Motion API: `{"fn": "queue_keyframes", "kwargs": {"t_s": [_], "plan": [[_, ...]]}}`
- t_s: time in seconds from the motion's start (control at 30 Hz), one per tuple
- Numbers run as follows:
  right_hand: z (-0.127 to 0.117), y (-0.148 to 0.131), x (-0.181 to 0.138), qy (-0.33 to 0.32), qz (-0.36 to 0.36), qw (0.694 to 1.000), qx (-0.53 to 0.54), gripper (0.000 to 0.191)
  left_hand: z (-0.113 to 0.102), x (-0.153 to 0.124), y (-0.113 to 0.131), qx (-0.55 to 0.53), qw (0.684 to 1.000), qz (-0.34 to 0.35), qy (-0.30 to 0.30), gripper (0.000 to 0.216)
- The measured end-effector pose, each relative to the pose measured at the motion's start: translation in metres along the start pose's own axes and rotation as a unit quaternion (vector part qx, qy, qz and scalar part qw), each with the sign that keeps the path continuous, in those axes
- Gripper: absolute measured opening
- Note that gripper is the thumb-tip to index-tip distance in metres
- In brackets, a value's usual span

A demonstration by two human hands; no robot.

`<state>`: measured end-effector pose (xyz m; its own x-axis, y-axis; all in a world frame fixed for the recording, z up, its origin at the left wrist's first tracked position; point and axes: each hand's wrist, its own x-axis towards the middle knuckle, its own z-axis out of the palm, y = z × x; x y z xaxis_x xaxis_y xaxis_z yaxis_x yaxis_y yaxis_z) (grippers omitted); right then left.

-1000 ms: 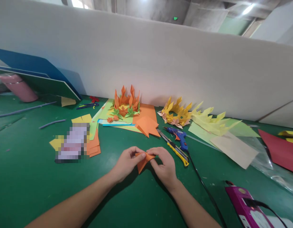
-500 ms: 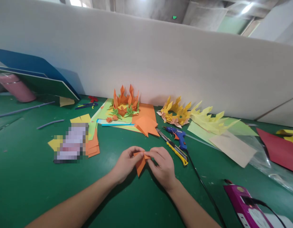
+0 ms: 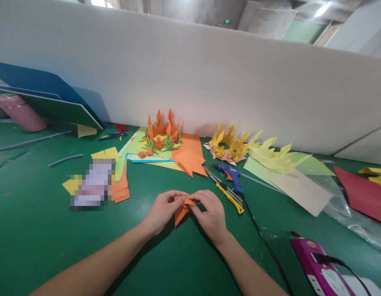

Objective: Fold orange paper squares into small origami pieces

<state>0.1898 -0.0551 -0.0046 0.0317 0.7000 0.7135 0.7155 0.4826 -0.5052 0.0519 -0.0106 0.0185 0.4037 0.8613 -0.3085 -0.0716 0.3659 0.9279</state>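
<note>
A small folded orange paper (image 3: 180, 210) sits just above the green table between both hands. My left hand (image 3: 163, 210) pinches its left side with curled fingers. My right hand (image 3: 211, 216) pinches its upper right edge, thumb and fingers pressed together on the fold. The paper's lower tip points down towards me. Beyond the hands lie a folded orange sheet (image 3: 190, 161) and a cluster of orange paper flowers (image 3: 162, 130).
A yellow utility knife (image 3: 230, 195) and a blue glue gun (image 3: 232, 176) with a black cord lie right of my hands. Yellow paper flowers (image 3: 229, 146), loose coloured sheets (image 3: 301, 189), a purple box (image 3: 317, 267) and a stack of orange and yellow paper (image 3: 121, 185) surround them. A white partition (image 3: 209, 74) stands behind.
The hands have drawn closer together and folded the orange paper's right flap inwards, so the piece looks narrower and more compact.
</note>
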Motion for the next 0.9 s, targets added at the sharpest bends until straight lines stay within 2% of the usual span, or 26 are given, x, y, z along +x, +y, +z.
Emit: {"fn": "queue_keyframes", "kwargs": {"t_s": [0.23,0.4,0.73,0.9], "plan": [[0.0007,0.0031,-0.0008,-0.005,0.041,0.999,0.011,0.006,-0.0012,-0.0003,-0.0004,-0.014,1.000,0.009,-0.018,0.034],[-0.0009,0.0023,0.0015,0.004,0.034,0.999,0.000,0.006,-0.0010,0.0008,0.0001,0.018,1.000,0.023,-0.002,0.023],[-0.0015,0.0018,0.0014,-0.010,0.030,0.999,-0.010,0.009,-0.0021,0.0004,-0.0009,0.034,0.999,0.011,-0.012,0.030],[-0.0019,0.0027,0.0008,-0.009,0.004,1.000,-0.029,0.009,-0.0025,0.0009,-0.0013,0.070,0.997,0.017,-0.015,0.030]]}}
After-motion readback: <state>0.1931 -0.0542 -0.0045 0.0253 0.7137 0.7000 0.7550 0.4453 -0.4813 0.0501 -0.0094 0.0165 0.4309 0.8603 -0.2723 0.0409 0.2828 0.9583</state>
